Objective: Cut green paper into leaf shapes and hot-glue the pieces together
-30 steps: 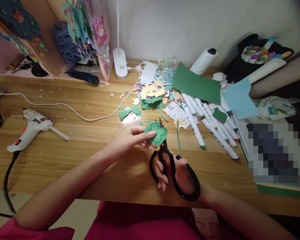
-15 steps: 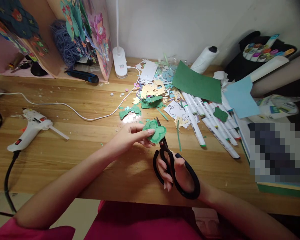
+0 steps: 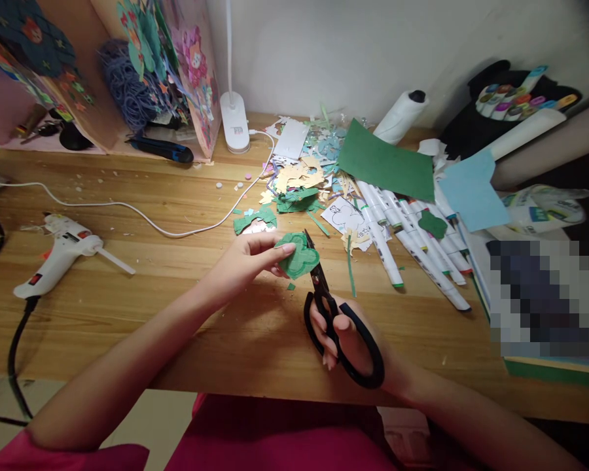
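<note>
Between thumb and fingers, my left hand pinches a green paper cutout with rounded lobes and a darker outline drawn on it. My right hand is wrapped round the black handles of a pair of scissors. The scissor blades point up and away from me, along the right edge of the cutout. Part of the blades is hidden by the paper. A small green snippet lies on the table just below the cutout.
Green scraps and a heap of paper offcuts lie beyond my hands. Several markers and a dark green sheet are to the right. A glue gun lies left; a white cable crosses the table.
The cutout has turned and shifted slightly left in my left hand. The scissor handles have drawn closer together, and a small green snippet now lies on the table below.
</note>
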A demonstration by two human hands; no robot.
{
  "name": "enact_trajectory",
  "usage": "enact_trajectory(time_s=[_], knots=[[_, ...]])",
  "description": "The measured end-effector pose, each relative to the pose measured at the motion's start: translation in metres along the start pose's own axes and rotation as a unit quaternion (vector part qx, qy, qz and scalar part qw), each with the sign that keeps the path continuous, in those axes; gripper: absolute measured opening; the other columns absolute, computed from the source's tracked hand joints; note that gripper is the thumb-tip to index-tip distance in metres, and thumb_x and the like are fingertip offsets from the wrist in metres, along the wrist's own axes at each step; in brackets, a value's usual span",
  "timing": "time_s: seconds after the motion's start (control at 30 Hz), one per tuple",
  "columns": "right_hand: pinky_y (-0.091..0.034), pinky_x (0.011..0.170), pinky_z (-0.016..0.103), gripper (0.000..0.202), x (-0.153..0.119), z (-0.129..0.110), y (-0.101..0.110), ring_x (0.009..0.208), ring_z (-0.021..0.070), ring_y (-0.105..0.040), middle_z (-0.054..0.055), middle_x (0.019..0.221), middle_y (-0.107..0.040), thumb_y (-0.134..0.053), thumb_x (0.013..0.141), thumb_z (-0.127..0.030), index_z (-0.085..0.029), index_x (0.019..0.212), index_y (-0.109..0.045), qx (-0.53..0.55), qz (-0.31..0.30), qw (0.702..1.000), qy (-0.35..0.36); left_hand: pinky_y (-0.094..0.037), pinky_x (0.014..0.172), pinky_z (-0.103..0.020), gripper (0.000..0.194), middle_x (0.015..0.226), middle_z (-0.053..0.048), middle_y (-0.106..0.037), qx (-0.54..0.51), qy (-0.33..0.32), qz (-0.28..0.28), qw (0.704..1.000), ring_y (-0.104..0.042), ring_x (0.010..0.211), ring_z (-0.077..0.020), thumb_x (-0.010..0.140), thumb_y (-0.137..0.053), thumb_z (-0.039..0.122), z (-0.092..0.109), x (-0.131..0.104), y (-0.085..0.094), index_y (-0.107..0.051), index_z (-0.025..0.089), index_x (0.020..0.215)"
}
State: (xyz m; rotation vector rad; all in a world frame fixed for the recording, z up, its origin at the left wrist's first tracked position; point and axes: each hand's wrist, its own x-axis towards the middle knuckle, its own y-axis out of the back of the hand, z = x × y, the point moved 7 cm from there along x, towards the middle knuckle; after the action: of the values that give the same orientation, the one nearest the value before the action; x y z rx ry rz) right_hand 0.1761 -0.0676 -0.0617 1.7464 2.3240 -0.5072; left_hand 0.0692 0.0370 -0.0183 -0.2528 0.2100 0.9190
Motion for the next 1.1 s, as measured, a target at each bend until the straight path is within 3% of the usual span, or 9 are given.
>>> enact_trajectory(time_s=[0.23,0.37,0.63,1.1], knots=[[-0.034,0.033,0.020,0.061,0.002,0.004,0.000,0.032,0.0071,-0.036,-0.008,0.045,-0.040,-0.050,0.063,-0.080,-0.019,0.067,-0.045,0.024,0.004,1.000,-0.002,-0.044,0.059,-0.016,0.022,0.070,0.001,-0.057,0.018,-0.021,0.033,0.999,-0.052,0.063,-0.0077,0.078,-0.062,0.035,0.001,0.004,0.011,-0.065,0.013,0.074],[-0.037,0.039,0.021,0.067,0.003,0.004,0.001,0.038,0.0086,-0.042,-0.007,0.049,-0.042,-0.038,0.063,-0.085,-0.019,0.073,-0.046,0.040,-0.019,0.999,0.031,-0.042,0.058,-0.016,0.023,0.071,0.002,-0.056,0.035,-0.010,0.044,0.998,-0.051,0.063,-0.0075,0.076,-0.064,0.036,0.000,0.004,0.017,-0.064,0.013,0.074],[-0.042,0.045,0.023,0.074,0.003,0.006,0.000,0.044,0.0095,-0.042,-0.006,0.055,-0.042,-0.025,0.060,-0.088,-0.020,0.078,-0.046,0.029,-0.069,0.997,0.030,-0.040,0.058,-0.018,0.019,0.067,0.003,-0.053,0.063,-0.007,-0.048,0.997,-0.049,0.062,-0.0077,0.078,-0.061,0.031,0.001,0.004,0.003,-0.063,0.013,0.071],[-0.042,0.043,0.020,0.067,0.001,0.004,-0.002,0.043,0.0072,-0.037,-0.007,0.055,-0.039,-0.033,0.065,-0.085,-0.020,0.075,-0.043,0.023,-0.075,0.997,0.008,-0.035,0.055,-0.019,0.023,0.062,0.003,-0.047,0.102,-0.002,-0.049,0.994,-0.044,0.060,-0.0085,0.078,-0.058,0.033,0.002,0.004,0.002,-0.057,0.012,0.067]])
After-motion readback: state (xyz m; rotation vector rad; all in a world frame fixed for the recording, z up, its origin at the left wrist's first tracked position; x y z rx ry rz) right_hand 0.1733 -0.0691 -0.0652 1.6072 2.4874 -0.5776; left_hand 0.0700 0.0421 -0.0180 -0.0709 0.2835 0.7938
